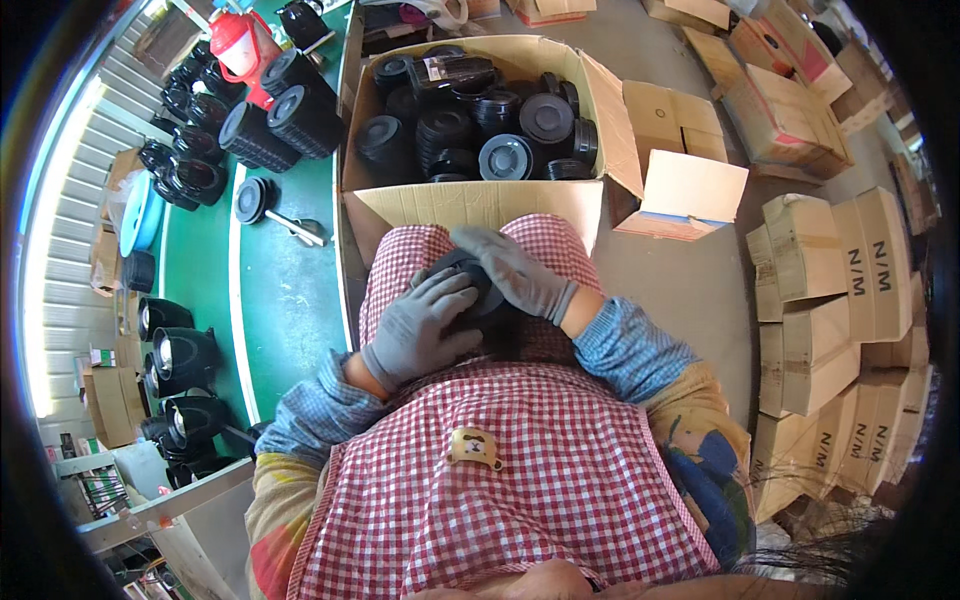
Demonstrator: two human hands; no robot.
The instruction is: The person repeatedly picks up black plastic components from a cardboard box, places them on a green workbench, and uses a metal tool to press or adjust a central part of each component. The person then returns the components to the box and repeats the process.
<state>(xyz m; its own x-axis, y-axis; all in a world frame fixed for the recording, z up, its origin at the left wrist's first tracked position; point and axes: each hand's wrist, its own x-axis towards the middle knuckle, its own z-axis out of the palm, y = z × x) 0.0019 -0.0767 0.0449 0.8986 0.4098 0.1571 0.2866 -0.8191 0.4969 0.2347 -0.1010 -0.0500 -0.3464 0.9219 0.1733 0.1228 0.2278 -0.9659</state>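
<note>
In my lap lies a dark, round plastic part, mostly hidden by my hands. My left hand, in a grey glove, curls its fingers over the part's left side. Across its upper right edge lies my right hand, also gloved, gripping it from that side. Just beyond my knees an open cardboard box holds many black round plastic parts, some stacked and some loose. One disc-like part there shows a greyish face.
To the left runs a green workbench with stacks of black discs, a small disc stack beside a metal rod, black rounded housings and a red-and-white jug. Cardboard boxes are piled at right; an open carton adjoins the parts box.
</note>
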